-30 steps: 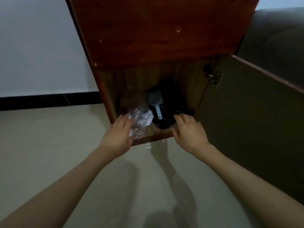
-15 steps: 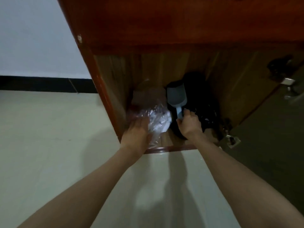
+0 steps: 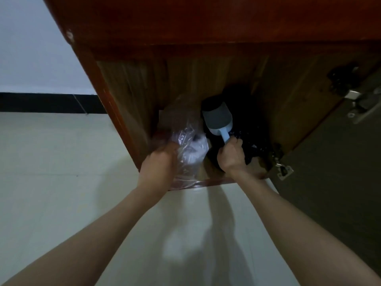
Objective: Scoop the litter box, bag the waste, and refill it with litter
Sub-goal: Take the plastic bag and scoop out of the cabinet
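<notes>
- Reaching into the open bottom compartment of a wooden cabinet [image 3: 206, 27], both bare arms stretch forward from the lower edge of the view.
- The right hand [image 3: 232, 154] has its fingers curled round the pale blue handle of a litter scoop [image 3: 218, 118]; the scoop's grey bowl rises up and away from the knuckles, tilted toward the back of the compartment.
- Just beyond and to the right of the right hand lies a black plastic bag [image 3: 251, 139], dark and crumpled; what it holds cannot be told.
- The left hand [image 3: 159, 162] grips the near side of a clear plastic bag [image 3: 189, 149], fingers curled into the crinkled film, which bulges up past the fingertips with something white inside.
- The clear bag sits between the two hands, touching the left one and just beside the scoop's handle.
- Well to the right of the right hand, the cabinet door [image 3: 340, 172] stands open, with a metal hinge [image 3: 285, 170] at its lower corner.
- Below both wrists spreads a pale tiled floor [image 3: 61, 182].
</notes>
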Tool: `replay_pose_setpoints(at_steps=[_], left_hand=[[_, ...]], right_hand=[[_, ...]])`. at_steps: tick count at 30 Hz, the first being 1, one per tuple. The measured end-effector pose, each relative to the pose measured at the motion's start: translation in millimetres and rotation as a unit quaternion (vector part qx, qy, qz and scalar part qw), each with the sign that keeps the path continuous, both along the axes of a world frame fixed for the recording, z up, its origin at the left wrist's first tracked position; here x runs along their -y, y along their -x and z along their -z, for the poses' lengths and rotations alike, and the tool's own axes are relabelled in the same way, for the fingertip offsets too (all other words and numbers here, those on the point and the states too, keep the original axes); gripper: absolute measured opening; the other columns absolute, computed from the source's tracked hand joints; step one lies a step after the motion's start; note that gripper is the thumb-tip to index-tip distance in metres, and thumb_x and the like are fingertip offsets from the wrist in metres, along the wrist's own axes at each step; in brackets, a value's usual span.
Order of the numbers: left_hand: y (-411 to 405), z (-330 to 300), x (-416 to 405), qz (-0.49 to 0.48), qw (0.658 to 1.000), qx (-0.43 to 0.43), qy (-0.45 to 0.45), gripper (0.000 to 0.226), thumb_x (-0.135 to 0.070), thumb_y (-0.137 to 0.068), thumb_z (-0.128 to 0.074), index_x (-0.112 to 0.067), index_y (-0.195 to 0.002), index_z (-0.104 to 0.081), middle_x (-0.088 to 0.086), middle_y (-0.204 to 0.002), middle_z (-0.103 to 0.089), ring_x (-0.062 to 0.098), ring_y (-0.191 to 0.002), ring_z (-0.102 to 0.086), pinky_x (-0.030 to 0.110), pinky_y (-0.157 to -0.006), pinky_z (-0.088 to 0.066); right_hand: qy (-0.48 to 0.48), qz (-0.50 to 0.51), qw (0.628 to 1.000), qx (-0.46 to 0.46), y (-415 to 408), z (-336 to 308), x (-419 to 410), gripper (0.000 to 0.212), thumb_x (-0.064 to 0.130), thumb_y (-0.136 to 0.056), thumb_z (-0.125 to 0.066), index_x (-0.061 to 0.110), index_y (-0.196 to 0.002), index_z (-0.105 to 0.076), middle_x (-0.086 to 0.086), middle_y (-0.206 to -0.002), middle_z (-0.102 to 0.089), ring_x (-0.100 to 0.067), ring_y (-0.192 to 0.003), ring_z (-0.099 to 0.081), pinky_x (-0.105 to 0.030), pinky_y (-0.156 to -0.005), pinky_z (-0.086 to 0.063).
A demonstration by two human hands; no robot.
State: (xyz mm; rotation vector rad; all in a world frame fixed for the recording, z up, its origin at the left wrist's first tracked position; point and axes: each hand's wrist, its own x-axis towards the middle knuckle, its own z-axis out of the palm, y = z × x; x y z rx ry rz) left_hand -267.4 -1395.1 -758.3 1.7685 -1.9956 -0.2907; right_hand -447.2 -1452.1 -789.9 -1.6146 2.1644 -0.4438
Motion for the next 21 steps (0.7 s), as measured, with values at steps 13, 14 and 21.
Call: replay_pose_setpoints(at_steps=[13, 14, 21], left_hand=[[-50.9, -84.1, -102.7, 0.103, 0.991, -0.076, 0.021, 0.014, -0.012, -0.093, -0.052, -0.008, -0.1, -0.064, 0.005, -0.092, -0.065, 0.021, -0.082, -0.061, 0.027, -0.074, -0.046], [-61.9, -91.2, -112.2, 0.099, 0.992, -0.08, -0.002, 0.017, -0.012, -0.093, -0.05, -0.009, -0.102, -0.064, 0.0, -0.092, -0.063, 0.017, -0.082, -0.059, 0.026, -0.074, -0.045], [-159.6, -125.9, -188.7, -0.081, 0.98, -0.154, -0.097, 0.023, 0.0, -0.091, -0.046, -0.015, -0.093, -0.064, -0.003, -0.077, -0.059, -0.007, -0.06, -0.058, 0.004, -0.06, -0.04]], right_hand=[[-0.056, 0.119, 0.903, 0.41, 0.7, -66.9, -168.5, 0.014, -0.001, -0.089, -0.043, 0.009, -0.099, -0.044, -0.006, -0.069, -0.042, -0.015, -0.053, -0.033, -0.026, -0.05, -0.028], [-0.053, 0.12, 0.903, 0.409, -4.6, -74.4, -180.1, 0.013, -0.001, -0.089, -0.042, 0.011, -0.092, -0.044, -0.005, -0.068, -0.041, -0.015, -0.052, -0.032, -0.026, -0.049, -0.027], [-0.035, 0.016, 0.938, 0.344, -48.0, -126.5, -249.9, 0.019, 0.024, -0.092, -0.056, 0.017, -0.076, -0.049, -0.001, -0.061, -0.044, -0.013, -0.051, -0.037, -0.026, -0.05, -0.031]])
